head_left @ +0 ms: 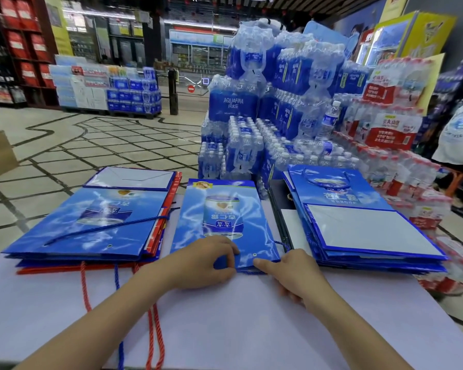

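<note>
With my left hand [206,263] pinching the flat glossy blue paper bag [194,222] and my right hand [292,271] pressing one straight finger on it, I risk creasing its rim.

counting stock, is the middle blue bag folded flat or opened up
Folded flat: the blue paper bag lies thin on the table, left hand pinching its near edge, right hand touching it.

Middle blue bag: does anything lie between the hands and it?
Nothing visible is in the way. The left hand pinches the middle blue bag at its near edge; the right hand touches that edge beside the eyelet. The left stack and right stack lie apart from both hands.
</note>
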A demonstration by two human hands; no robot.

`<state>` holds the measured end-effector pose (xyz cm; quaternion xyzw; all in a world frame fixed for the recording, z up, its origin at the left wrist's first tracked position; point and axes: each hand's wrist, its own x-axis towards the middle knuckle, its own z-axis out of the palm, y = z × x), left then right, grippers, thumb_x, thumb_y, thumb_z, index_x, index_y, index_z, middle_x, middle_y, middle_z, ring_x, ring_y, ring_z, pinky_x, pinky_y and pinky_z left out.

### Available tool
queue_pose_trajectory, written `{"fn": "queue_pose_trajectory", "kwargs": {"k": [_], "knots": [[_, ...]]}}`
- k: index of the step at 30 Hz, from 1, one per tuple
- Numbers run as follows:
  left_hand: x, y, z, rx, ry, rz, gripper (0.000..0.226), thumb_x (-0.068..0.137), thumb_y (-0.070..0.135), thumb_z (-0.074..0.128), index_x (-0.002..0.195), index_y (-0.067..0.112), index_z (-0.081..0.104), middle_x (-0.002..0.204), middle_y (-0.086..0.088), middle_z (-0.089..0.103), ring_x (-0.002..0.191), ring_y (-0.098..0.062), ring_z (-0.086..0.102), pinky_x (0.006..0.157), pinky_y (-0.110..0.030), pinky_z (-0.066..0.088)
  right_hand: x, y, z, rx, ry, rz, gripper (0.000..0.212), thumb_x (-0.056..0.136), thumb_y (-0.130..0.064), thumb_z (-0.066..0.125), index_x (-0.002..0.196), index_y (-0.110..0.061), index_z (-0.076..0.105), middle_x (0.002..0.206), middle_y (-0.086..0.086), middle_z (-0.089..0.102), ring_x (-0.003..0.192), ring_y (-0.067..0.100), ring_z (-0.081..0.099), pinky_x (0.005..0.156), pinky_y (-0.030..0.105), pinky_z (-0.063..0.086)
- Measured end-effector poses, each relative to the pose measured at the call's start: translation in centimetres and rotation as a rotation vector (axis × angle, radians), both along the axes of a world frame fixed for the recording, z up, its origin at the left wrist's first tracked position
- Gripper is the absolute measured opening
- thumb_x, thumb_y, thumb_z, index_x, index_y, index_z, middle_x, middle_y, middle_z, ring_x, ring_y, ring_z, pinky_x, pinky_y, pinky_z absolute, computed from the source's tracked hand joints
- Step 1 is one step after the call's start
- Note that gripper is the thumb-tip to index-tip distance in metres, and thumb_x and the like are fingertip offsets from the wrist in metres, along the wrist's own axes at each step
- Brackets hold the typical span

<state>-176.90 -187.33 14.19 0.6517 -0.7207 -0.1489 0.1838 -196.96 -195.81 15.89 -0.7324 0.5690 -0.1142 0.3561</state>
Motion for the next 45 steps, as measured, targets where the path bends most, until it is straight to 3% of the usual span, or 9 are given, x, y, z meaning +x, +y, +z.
{"fn": "queue_pose_trajectory", "kwargs": {"k": [5, 11, 14, 18, 25, 29, 34, 39, 45], "knots": [[1.1, -0.3, 1.0, 0.008, 0.35, 0.156, 0.006, 0.095, 0.029, 0.054, 0.09, 0.026, 0.053, 0.1, 0.011, 0.07, 0.097, -0.005, 0.064, 0.092, -0.038, 0.051, -0.4, 0.2, 0.0, -0.297, 0.348, 0.087, 0.062, 0.067, -0.084, 0.057, 0.068, -0.022, 0.048, 0.074, -0.003, 0.058, 0.072, 0.02, 0.057, 0.055, 0.029, 0.04], [1.1, -1.1, 0.6, -0.079, 0.564, 0.22, 0.009, 0.102, 0.02, 0.046, 0.094, 0.015, 0.044, 0.084, 0.001, 0.076, 0.091, -0.011, 0.07, 0.096, -0.04, 0.05, 1.5, 0.0, 0.1, -0.495, 0.114, 0.362, 0.039, 0.083, -0.063, 0.061, 0.102, -0.029, 0.062, 0.1, -0.009, 0.057, 0.1, 0.015, 0.053, 0.082, 0.03, 0.043], [1.2, -1.4, 0.4, -0.13, 0.652, 0.269, 0.01, 0.103, 0.018, 0.043, 0.095, 0.011, 0.042, 0.079, -0.005, 0.075, 0.085, -0.015, 0.072, 0.092, -0.041, 0.054, 2.0, -1.3, -0.2, -0.442, 0.015, 0.471, 0.019, 0.09, -0.041, 0.064, 0.09, -0.023, 0.069, 0.085, -0.014, 0.061, 0.088, 0.01, 0.055, 0.086, 0.033, 0.046], [1.4, -1.7, 0.1, -0.157, 0.682, 0.299, 0.01, 0.102, 0.018, 0.045, 0.095, 0.01, 0.044, 0.077, -0.006, 0.075, 0.083, -0.016, 0.073, 0.09, -0.039, 0.054, 1.9, -1.8, 0.3, -0.19, -0.297, 0.404, 0.013, 0.1, -0.031, 0.051, 0.09, -0.022, 0.055, 0.069, -0.002, 0.069, 0.055, 0.006, 0.054, 0.056, 0.024, 0.046], [2.3, -1.9, -0.4, -0.273, 0.881, 0.391, 0.005, 0.101, 0.012, 0.046, 0.098, 0.01, 0.049, 0.078, -0.015, 0.072, 0.076, -0.029, 0.073, 0.081, -0.042, 0.058, 4.4, -3.8, -0.1, -0.19, -0.436, 0.325, 0.013, 0.094, -0.027, 0.063, 0.088, -0.015, 0.064, 0.042, -0.011, 0.042, 0.039, 0.005, 0.034, 0.046, 0.014, 0.033], [2.5, -2.2, -1.9, -0.394, 0.412, 0.4, 0.018, 0.096, 0.011, 0.054, 0.104, 0.027, 0.056, 0.099, 0.008, 0.067, 0.089, -0.001, 0.064, 0.084, -0.023, 0.05, 6.0, -5.2, -0.6, -0.358, -0.234, 0.382, 0.013, 0.089, -0.033, 0.068, 0.085, -0.022, 0.073, 0.06, -0.01, 0.057, 0.058, 0.003, 0.049, 0.059, 0.021, 0.038], [2.6, -2.9, -3.1, -0.323, -0.087, 0.275, 0.043, 0.092, 0.02, 0.051, 0.135, 0.021, 0.053, 0.145, -0.002, 0.043, 0.129, -0.02, 0.041, 0.107, -0.037, 0.037, 6.8, -5.3, -1.5, -0.491, 0.016, 0.553, 0.017, 0.09, -0.038, 0.066, 0.095, -0.025, 0.077, 0.089, -0.006, 0.065, 0.087, 0.014, 0.058, 0.082, 0.032, 0.046], [1.8, -4.4, -1.4, -0.097, -0.479, 0.104, 0.041, 0.097, 0.019, 0.039, 0.134, 0.025, 0.053, 0.131, 0.003, 0.055, 0.12, -0.022, 0.047, 0.095, -0.04, 0.042, 6.2, -6.2, -1.7, -0.337, -0.135, 0.494, 0.009, 0.082, -0.035, 0.076, 0.084, -0.026, 0.078, 0.082, -0.013, 0.069, 0.072, -0.003, 0.056, 0.067, 0.012, 0.039], [2.1, -5.5, 0.6, -0.123, -0.396, 0.247, 0.017, 0.095, 0.032, 0.048, 0.096, 0.02, 0.059, 0.1, 0.001, 0.063, 0.097, -0.021, 0.056, 0.077, -0.037, 0.046, 5.8, -6.3, -2.3, -0.335, -0.146, 0.45, 0.01, 0.082, -0.037, 0.075, 0.079, -0.027, 0.075, 0.075, -0.016, 0.069, 0.069, -0.006, 0.056, 0.064, 0.013, 0.039]]}}
